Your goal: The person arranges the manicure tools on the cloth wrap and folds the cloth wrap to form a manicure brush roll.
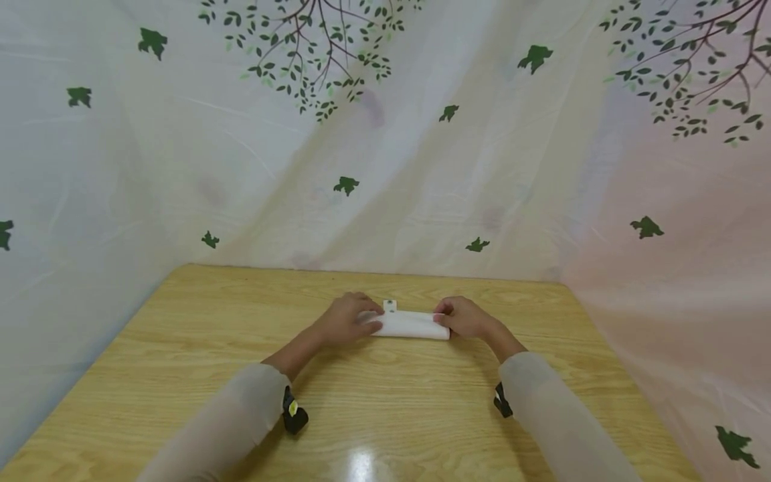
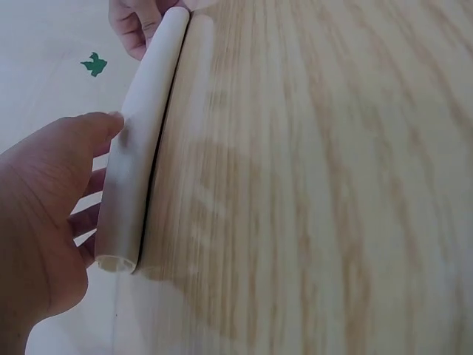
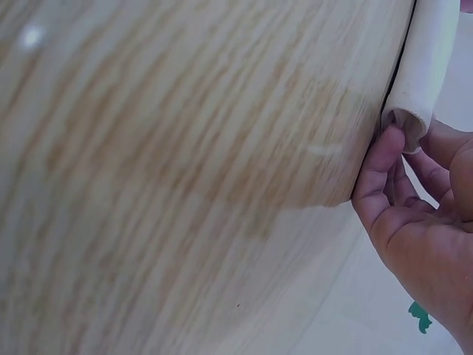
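A white rolled-up piece of material [image 1: 412,325], shaped like a tube, lies crosswise on the wooden table. A small tab [image 1: 390,305] with a dark round spot, perhaps a snap, sticks up behind it. My left hand [image 1: 348,320] holds its left part. In the left wrist view the thumb lies on top of the roll [image 2: 137,170] and the fingers reach behind it. My right hand [image 1: 468,318] grips the right end. The right wrist view shows a fingertip at the hollow end of the roll [image 3: 427,66], with the thumb against its side.
The light wood-grain table [image 1: 397,415] reaches back to a pale hanging cloth [image 1: 421,221] printed with green leaves and branches. Cloth also hangs along both sides. A black wrist device [image 1: 294,412] sits by the left sleeve, another [image 1: 502,400] by the right.
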{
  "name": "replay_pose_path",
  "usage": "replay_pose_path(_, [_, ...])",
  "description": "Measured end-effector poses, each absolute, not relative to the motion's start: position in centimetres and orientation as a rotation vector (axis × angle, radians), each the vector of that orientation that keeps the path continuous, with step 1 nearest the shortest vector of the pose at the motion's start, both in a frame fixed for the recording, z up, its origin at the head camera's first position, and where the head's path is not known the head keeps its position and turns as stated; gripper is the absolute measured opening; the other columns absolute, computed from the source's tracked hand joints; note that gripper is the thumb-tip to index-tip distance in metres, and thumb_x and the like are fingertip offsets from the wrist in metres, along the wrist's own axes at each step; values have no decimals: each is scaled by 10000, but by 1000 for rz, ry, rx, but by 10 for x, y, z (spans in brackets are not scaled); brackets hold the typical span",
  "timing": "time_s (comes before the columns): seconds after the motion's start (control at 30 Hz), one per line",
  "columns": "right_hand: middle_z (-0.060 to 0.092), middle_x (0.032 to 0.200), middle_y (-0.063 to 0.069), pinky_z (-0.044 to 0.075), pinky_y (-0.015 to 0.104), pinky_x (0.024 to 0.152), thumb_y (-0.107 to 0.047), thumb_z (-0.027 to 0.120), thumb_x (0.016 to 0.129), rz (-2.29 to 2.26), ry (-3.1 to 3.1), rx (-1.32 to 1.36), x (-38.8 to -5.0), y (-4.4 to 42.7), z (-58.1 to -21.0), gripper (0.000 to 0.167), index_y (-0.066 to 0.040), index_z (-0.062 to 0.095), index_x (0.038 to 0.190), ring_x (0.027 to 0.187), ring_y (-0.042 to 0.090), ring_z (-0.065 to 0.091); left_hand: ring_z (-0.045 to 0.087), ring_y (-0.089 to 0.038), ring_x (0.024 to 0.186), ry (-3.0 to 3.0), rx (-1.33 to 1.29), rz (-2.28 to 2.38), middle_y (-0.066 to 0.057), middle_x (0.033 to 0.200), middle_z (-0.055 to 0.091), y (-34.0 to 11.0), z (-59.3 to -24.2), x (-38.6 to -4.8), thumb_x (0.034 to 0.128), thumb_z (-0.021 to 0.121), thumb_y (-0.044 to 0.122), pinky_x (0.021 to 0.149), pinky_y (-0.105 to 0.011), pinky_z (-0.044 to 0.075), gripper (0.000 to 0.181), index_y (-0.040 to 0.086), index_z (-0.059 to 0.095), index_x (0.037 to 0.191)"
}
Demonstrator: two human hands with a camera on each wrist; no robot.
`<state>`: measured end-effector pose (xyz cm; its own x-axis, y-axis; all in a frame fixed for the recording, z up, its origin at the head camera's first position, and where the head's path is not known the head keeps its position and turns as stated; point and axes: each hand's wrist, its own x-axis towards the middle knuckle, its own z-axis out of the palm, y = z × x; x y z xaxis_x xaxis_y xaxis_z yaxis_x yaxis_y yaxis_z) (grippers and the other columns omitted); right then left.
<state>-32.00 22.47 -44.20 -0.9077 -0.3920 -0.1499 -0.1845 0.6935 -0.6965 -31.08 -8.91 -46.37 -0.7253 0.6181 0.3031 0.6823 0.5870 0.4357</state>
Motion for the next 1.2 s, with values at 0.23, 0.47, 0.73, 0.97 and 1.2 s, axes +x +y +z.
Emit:
replay_pose_path(0.23, [660, 922, 75, 524, 294, 648, -115, 618, 1034, -999, 2598, -499, -319, 227, -441, 134, 7, 667, 1059, 741, 156, 601, 541, -303, 1195, -2803, -1081, -743, -34, 1298, 647, -86, -464, -306, 995, 663, 417, 898, -547, 403, 330, 238, 724, 1265])
replay_pose_path(0.47, [663, 849, 41, 529, 308, 670, -97, 654, 1009, -914, 2507, -582, -310, 232, -430, 100, -8, 689, 983, 736, 163, 607, 576, -268, 1146, -2816, -1133, -816, -4, 1232, 675, -83, -464, -301, 998, 669, 387, 904, -539, 442, 269, 231, 752, 1202])
replay_pose_path(0.73, [685, 935, 54, 575, 377, 759, -134, 701, 982, -859, 2391, -561, -305, 237, -421, 136, -12, 696, 1041, 833, 176, 640, 570, -233, 1195, -2838, -1216, -885, 10, 1268, 650, -82, -465, -291, 1018, 649, 357, 987, -506, 443, 248, 232, 721, 1220])
replay_pose_path(0.97, [686, 983, 10, 517, 363, 827, -167, 679, 994, -779, 2481, -692, -312, 229, -421, 129, -67, 712, 1068, 905, 156, 611, 559, -284, 1204, -2848, -1181, -927, -23, 1269, 637, -82, -461, -283, 1022, 644, 343, 967, -575, 436, 257, 206, 715, 1227])
replay_pose_path(1.2, [697, 994, 15, 525, 389, 851, -159, 633, 1021, -802, 2559, -775, -316, 211, -424, 136, -55, 705, 1070, 915, 152, 621, 559, -285, 1182, -2846, -1150, -974, -31, 1251, 647, -82, -460, -282, 1010, 660, 349, 950, -580, 429, 258, 208, 719, 1218])
